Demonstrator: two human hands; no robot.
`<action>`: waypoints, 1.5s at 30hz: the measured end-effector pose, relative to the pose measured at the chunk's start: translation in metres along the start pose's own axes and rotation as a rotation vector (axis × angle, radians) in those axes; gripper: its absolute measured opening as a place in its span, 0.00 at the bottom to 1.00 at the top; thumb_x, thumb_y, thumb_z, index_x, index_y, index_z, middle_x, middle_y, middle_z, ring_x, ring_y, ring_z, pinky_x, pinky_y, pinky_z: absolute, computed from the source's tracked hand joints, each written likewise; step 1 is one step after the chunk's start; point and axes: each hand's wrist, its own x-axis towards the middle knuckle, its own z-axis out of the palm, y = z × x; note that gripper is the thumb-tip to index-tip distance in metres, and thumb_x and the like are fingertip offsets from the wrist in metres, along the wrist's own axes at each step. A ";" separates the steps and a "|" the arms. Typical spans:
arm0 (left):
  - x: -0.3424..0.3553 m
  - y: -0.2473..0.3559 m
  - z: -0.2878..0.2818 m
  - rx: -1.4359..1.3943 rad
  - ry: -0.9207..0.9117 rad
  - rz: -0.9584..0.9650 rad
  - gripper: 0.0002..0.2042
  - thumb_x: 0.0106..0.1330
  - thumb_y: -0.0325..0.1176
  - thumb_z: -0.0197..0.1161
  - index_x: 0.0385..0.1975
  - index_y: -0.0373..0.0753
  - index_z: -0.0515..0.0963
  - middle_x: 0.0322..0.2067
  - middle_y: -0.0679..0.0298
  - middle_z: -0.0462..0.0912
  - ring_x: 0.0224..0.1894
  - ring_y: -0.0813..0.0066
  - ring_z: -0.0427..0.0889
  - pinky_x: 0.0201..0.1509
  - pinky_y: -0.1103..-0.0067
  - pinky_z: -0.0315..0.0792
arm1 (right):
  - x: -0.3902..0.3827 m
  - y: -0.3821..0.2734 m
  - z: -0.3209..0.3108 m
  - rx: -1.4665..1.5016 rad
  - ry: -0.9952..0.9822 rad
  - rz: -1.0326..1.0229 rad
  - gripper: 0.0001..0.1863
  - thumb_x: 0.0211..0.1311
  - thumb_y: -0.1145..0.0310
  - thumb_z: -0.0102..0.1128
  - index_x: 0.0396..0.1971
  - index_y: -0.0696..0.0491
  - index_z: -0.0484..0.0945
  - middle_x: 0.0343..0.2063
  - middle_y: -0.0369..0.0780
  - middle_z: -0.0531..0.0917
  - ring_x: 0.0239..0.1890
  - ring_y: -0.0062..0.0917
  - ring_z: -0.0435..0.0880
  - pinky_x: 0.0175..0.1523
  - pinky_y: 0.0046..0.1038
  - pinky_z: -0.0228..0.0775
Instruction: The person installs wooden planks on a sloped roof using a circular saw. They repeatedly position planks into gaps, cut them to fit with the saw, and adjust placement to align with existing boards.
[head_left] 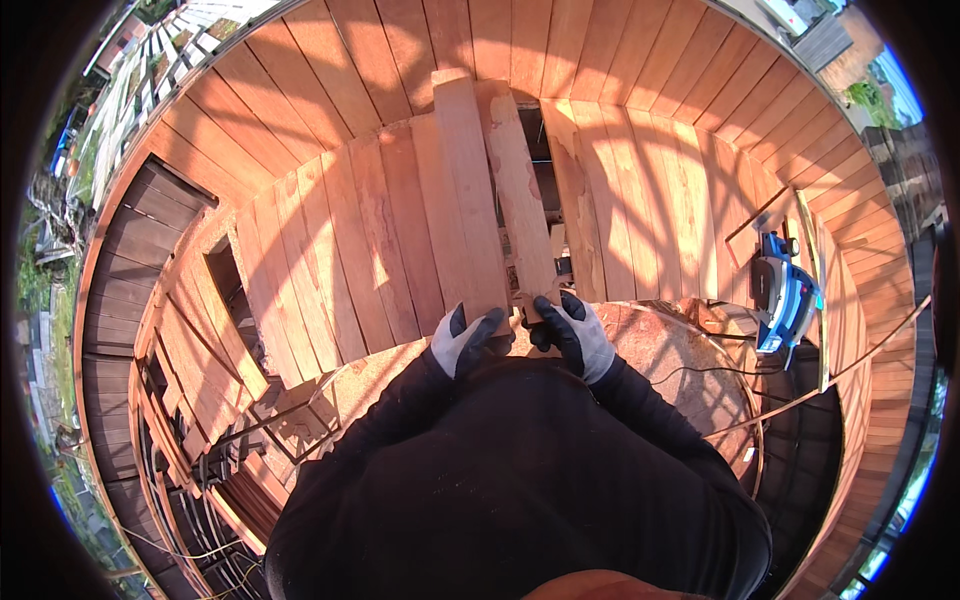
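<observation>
My left hand (466,341), in a grey and black work glove, is closed on the near end of a long wooden board (467,190). That board lies on top of the fitted bench slats, its far end reaching the backrest. My right hand (573,334), gloved alike, grips the near end of a second board (519,190) just to the right. This one lies slightly slanted beside a dark gap (541,160) in the slats. Both hands are close together in front of my body, with some fingertips hidden under the board ends.
Curved wooden slats (330,260) form a seat, with a tall slatted backrest (660,50) behind. A blue power tool (785,295) with a cord rests at the right. Loose boards (200,355) and openings in the frame are at the left. A thin stick (830,375) slants across the right.
</observation>
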 end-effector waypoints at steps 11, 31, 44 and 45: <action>-0.072 -0.011 -0.101 0.057 0.542 -0.077 0.15 0.70 0.37 0.61 0.47 0.32 0.75 0.26 0.57 0.83 0.24 0.70 0.83 0.29 0.77 0.78 | 0.062 0.032 0.089 -0.027 -0.343 0.352 0.22 0.65 0.58 0.64 0.52 0.57 0.73 0.30 0.44 0.84 0.29 0.27 0.85 0.35 0.28 0.80; 0.002 0.047 -0.061 0.793 0.483 0.269 0.20 0.68 0.30 0.61 0.59 0.35 0.73 0.32 0.64 0.82 0.35 0.77 0.81 0.40 0.81 0.74 | 0.011 0.004 -0.019 -0.867 -0.054 -0.334 0.18 0.63 0.55 0.60 0.45 0.53 0.80 0.40 0.48 0.84 0.47 0.43 0.82 0.55 0.38 0.72; 0.346 -0.036 0.029 0.744 0.549 0.207 0.26 0.64 0.47 0.65 0.54 0.32 0.74 0.44 0.49 0.84 0.47 0.61 0.84 0.51 0.73 0.75 | 0.054 -0.058 -0.270 -1.507 0.842 -0.611 0.30 0.58 0.58 0.65 0.60 0.50 0.70 0.57 0.45 0.74 0.62 0.40 0.69 0.66 0.44 0.60; 0.346 -0.036 0.030 0.692 0.476 0.196 0.24 0.65 0.46 0.65 0.51 0.32 0.75 0.41 0.50 0.84 0.45 0.61 0.84 0.49 0.72 0.75 | 0.056 -0.056 -0.272 -1.529 0.815 -0.566 0.32 0.58 0.57 0.64 0.62 0.49 0.69 0.59 0.46 0.72 0.64 0.41 0.66 0.68 0.46 0.58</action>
